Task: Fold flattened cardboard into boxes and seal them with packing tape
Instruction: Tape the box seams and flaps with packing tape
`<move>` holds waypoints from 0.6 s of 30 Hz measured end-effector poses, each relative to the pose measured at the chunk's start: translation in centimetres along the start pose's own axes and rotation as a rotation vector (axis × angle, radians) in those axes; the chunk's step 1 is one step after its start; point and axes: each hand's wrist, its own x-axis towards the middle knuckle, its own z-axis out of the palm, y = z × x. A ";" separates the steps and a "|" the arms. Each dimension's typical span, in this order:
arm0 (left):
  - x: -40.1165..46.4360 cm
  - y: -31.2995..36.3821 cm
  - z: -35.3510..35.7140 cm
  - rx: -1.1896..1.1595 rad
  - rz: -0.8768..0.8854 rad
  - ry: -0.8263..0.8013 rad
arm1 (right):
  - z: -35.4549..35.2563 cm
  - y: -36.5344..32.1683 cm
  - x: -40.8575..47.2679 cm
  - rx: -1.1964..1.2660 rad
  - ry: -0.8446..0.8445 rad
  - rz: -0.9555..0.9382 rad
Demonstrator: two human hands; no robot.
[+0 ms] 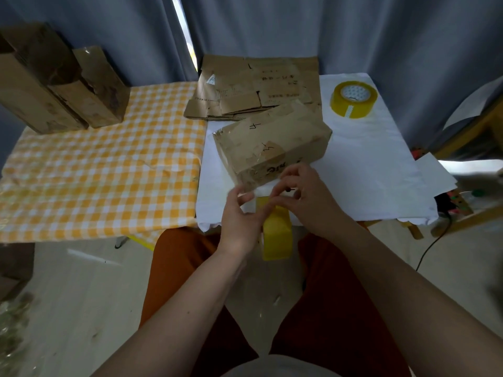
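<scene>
A seated person works a roll of yellow packing tape (277, 235) at the near edge of a table (381, 170) draped in white cloth, both bare hands meeting just in front of a folded cardboard box (272, 151). The left hand (241, 216) cups the roll from the side, its fingers (246, 198) curled round the upper edge with the thumb tip laid across the top. The right hand (304, 197) comes in from the other side, its fingers (283, 186) bent and pinched together above the roll at what looks like the loose end of the tape, though the strip itself is too clear and blurred to make out. The box lies on its side just beyond the fingertips, almost touching them, patched with old clear tape and marked with handwritten figures. Farther out past the box, a stack of flattened cardboard (255, 88) rests against the blue curtain (353, 31). Well off to the right of the right-hand fingers, a second tape roll (353, 99) sits flat on the white cloth. Far to the left of the left-hand fingers, across a yellow checked cloth (103, 170), two finished boxes (60, 83) stand side by side at the far corner. The roll in hand hangs over the person's lap, above rust-orange trousers (187, 257).
</scene>
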 end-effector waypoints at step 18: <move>6.5 3.4 10.7 0.425 0.169 -0.355 | -8.1 8.9 1.1 -0.110 0.207 0.236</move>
